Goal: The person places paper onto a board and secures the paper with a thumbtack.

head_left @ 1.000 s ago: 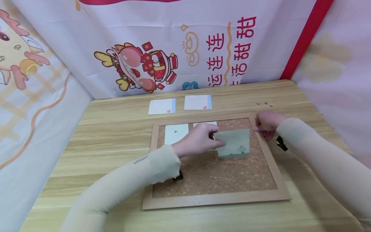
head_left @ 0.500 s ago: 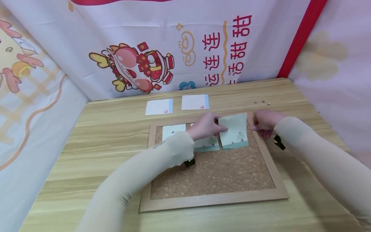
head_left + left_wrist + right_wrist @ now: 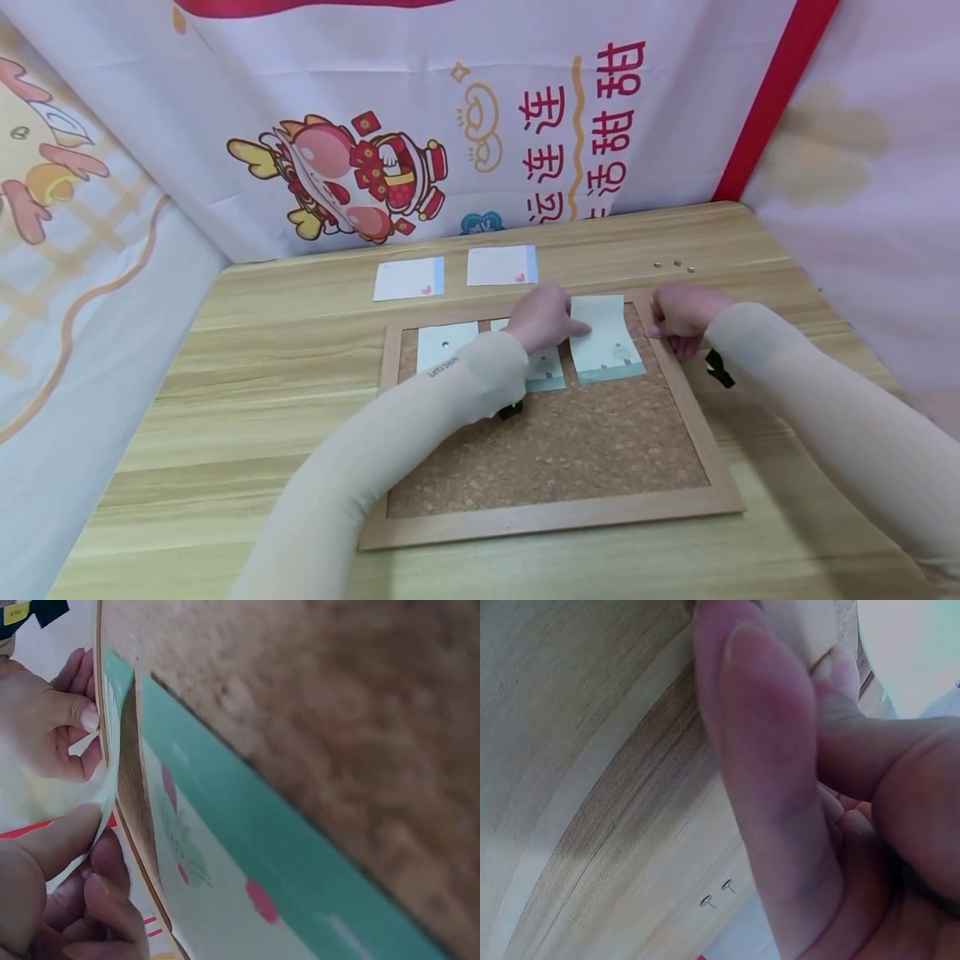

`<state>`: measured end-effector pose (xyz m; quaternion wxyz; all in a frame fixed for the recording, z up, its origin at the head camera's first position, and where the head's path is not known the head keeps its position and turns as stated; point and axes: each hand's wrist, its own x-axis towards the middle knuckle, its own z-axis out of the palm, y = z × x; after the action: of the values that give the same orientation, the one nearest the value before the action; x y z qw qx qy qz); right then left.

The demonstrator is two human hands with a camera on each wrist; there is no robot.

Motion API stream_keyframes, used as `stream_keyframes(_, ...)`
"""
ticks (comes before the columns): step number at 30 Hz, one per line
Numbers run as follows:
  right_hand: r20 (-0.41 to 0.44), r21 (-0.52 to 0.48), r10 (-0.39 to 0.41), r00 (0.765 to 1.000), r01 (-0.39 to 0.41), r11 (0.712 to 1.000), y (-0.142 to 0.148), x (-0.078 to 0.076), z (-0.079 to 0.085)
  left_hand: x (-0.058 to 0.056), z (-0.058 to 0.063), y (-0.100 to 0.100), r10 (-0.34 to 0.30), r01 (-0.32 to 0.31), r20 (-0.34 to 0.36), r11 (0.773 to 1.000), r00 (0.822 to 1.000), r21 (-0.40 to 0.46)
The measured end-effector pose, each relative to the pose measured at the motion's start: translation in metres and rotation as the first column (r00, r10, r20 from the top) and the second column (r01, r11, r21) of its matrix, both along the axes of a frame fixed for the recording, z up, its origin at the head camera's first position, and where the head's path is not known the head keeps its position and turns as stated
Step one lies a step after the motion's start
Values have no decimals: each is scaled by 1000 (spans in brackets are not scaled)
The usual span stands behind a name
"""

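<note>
My left hand (image 3: 542, 318) pinches a pale green sticky note (image 3: 606, 340) by its left side, over the upper right of a wood-framed corkboard (image 3: 577, 454). Seen from the left wrist, that note (image 3: 112, 735) is bent and its edge stands up from the cork, thumb on one face and fingers on the other. My right hand (image 3: 684, 317) grips the board's right frame near the top corner, fingers curled at the edge. Two similar notes lie on the board: one (image 3: 438, 340) with a thumbtack (image 3: 445, 344) in it, another (image 3: 549, 373) partly behind my left hand.
Several thumbtacks (image 3: 677, 263) lie on the wooden table (image 3: 247, 400) beyond the board's right corner. Two white notes with blue strips, a left one (image 3: 408, 279) and a right one (image 3: 501, 265), lie behind the board. A printed cloth (image 3: 405, 50) hangs at the back.
My left hand has moved the green note up and right from above the middle of the board to its upper right, turning it upright. My right hand has stayed at the frame.
</note>
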<state>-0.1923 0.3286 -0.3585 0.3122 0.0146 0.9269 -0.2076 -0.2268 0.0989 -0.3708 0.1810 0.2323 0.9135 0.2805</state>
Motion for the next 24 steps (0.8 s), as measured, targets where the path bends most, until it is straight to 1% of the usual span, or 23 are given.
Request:
stream_keyframes(5, -2, -25, 11, 1000, -11, 1000, 0, 2, 1, -1, -2, 4, 2, -2, 1, 998, 1000, -69)
stream_keyframes(10, -9, -23, 14, 1000, -14, 1000, 1, 2, 1, -4, -4, 6, 0, 3, 29, 996, 1000, -92)
stream_keyframes(13, -7, -13, 11, 1000, -11, 1000, 0, 2, 2, -4, -4, 6, 0, 4, 44, 995, 999, -104)
stream_keyframes(21, 4, -18, 1, 1000, -1, 1000, 0, 2, 3, -3, -1, 9, 1, 2, 17, 982, 1000, -189)
stream_keyframes(24, 5, -22, 0, 1000, 0, 1000, 1, 2, 2, -3, -1, 10, -3, 0, -14, 976, 1000, -218)
